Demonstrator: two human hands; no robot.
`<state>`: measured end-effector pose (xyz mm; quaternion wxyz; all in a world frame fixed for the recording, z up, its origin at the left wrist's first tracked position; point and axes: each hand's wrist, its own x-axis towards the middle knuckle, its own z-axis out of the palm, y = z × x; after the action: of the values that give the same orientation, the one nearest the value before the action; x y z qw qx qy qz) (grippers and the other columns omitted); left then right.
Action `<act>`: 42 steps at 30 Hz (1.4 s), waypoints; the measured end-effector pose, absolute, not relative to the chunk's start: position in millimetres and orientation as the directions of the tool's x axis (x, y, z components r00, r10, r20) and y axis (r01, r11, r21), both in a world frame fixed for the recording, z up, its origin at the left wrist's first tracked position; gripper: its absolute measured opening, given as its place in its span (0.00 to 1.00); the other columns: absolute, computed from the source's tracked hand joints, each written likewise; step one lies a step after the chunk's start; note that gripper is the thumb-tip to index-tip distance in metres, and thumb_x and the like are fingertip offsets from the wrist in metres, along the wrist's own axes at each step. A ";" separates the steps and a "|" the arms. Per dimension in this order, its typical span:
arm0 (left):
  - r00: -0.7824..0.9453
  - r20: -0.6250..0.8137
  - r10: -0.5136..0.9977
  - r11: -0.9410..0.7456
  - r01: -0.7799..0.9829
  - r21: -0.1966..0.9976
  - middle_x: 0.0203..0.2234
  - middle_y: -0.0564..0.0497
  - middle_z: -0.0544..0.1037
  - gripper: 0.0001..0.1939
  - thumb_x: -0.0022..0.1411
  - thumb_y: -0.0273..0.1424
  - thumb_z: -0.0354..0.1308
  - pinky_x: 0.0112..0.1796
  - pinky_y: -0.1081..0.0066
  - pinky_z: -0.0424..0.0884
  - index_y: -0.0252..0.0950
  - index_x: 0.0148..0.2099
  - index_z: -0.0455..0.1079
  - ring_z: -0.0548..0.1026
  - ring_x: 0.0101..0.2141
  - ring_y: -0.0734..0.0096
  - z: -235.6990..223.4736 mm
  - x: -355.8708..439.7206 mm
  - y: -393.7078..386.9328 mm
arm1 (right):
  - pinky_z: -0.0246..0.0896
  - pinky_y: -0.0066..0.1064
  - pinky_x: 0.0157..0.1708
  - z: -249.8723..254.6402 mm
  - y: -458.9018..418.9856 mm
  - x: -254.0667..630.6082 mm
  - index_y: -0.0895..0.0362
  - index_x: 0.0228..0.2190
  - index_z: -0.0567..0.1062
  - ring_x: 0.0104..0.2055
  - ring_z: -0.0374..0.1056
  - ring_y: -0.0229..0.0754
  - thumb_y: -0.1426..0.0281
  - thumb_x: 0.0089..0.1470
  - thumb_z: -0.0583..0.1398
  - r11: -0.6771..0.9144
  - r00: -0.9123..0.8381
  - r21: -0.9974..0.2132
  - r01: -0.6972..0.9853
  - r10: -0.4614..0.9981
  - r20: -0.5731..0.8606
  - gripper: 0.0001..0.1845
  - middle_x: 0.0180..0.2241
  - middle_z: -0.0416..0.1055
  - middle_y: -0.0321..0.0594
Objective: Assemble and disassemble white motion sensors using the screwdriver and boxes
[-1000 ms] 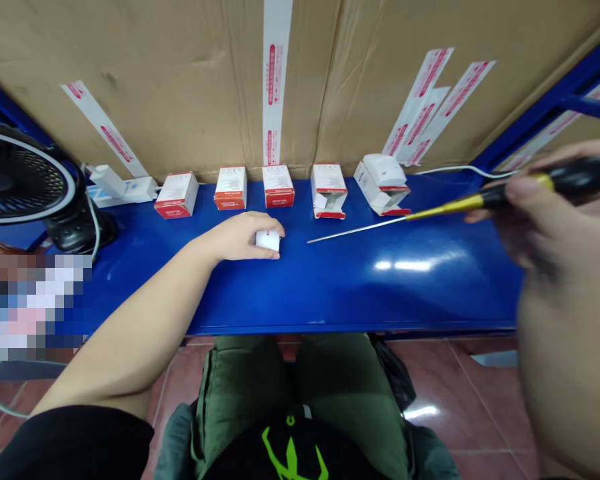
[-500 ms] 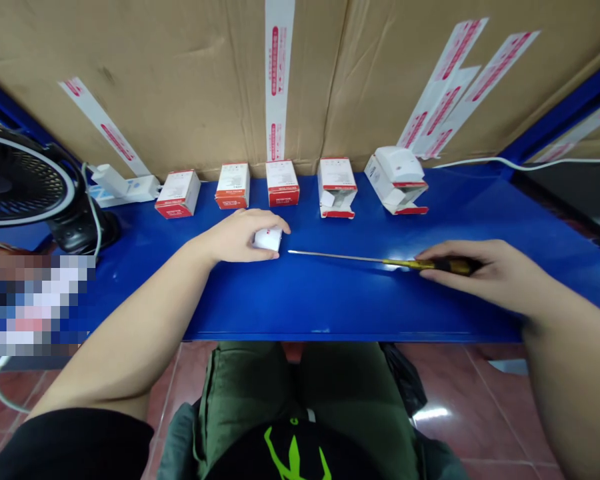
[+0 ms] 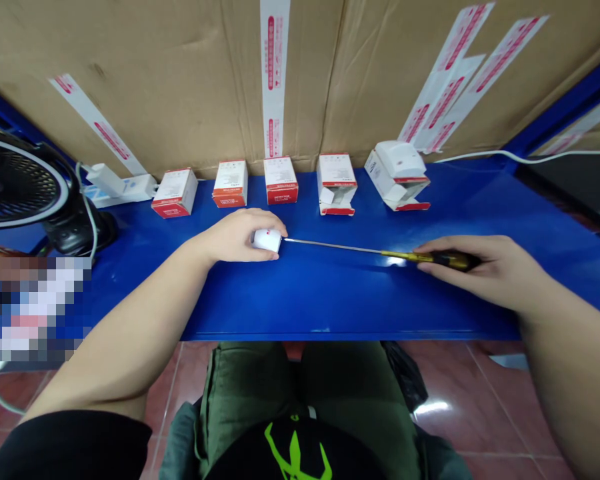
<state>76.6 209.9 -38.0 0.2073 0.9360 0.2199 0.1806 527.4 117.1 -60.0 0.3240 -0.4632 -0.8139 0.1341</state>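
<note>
Across the blue steel shelf (image 3: 360,293), the left hand (image 3: 235,237) cupped a small white plastic device (image 3: 267,240), while the right hand (image 3: 480,267) gripped a yellow-and-black screwdriver (image 3: 447,260) by its handle. Its long shaft (image 3: 335,246) lay pointing toward the left hand, the tip just beside the device.

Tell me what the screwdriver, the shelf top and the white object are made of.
The screwdriver has a bright shaft, likely steel, and a glossy yellow-and-black handle, probably plastic. The shelf top looks like painted sheet metal: blue with shiny glare patches. The white object under the left hand looks like plastic, though mostly covered.
</note>
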 end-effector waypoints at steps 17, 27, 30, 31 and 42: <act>0.837 0.259 0.482 -0.809 0.312 0.499 0.53 0.43 0.89 0.15 0.67 0.43 0.72 0.58 0.51 0.80 0.42 0.52 0.84 0.87 0.53 0.52 -36.5 80.2 206.7 | 0.85 0.45 0.42 -55.2 116.6 520.9 0.50 0.35 0.89 0.35 0.86 0.54 0.49 0.57 0.70 0.411 -0.295 -0.586 0.698 0.911 0.287 0.18 0.35 0.89 0.44; 0.838 0.259 0.480 -0.811 0.311 0.495 0.53 0.43 0.89 0.15 0.67 0.42 0.72 0.57 0.53 0.81 0.42 0.51 0.84 0.87 0.53 0.51 -35.3 80.2 206.9 | 0.85 0.45 0.43 -53.2 116.0 520.4 0.51 0.35 0.88 0.34 0.85 0.54 0.45 0.58 0.70 0.402 -0.299 -0.581 0.708 0.915 0.270 0.22 0.34 0.88 0.46; 0.841 0.265 0.472 -0.816 0.303 0.492 0.52 0.42 0.89 0.15 0.68 0.42 0.72 0.57 0.52 0.81 0.42 0.51 0.84 0.87 0.53 0.51 -36.1 80.2 206.9 | 0.84 0.45 0.43 -53.2 116.0 520.4 0.51 0.35 0.88 0.34 0.85 0.53 0.43 0.58 0.69 0.399 -0.296 -0.583 0.707 0.917 0.268 0.24 0.35 0.88 0.47; 0.842 0.267 0.470 -0.818 0.300 0.491 0.52 0.42 0.89 0.15 0.68 0.42 0.72 0.57 0.52 0.81 0.41 0.51 0.84 0.87 0.53 0.51 -36.4 80.1 207.0 | 0.84 0.45 0.43 -53.0 116.1 520.2 0.51 0.35 0.88 0.35 0.84 0.53 0.42 0.58 0.69 0.393 -0.292 -0.583 0.711 0.919 0.264 0.25 0.35 0.88 0.47; 0.836 0.263 0.481 -0.799 0.295 0.525 0.53 0.43 0.89 0.15 0.65 0.40 0.74 0.58 0.51 0.81 0.43 0.52 0.85 0.87 0.53 0.51 -37.5 78.8 207.6 | 0.80 0.41 0.33 -58.1 102.3 510.8 0.48 0.32 0.83 0.30 0.81 0.50 0.48 0.59 0.68 0.426 -0.242 -0.468 0.775 0.883 0.403 0.17 0.31 0.84 0.41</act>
<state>78.8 207.6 -37.5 0.2388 0.9279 0.2090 0.1955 510.8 102.3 -58.1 0.3152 -0.5290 -0.7832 0.0859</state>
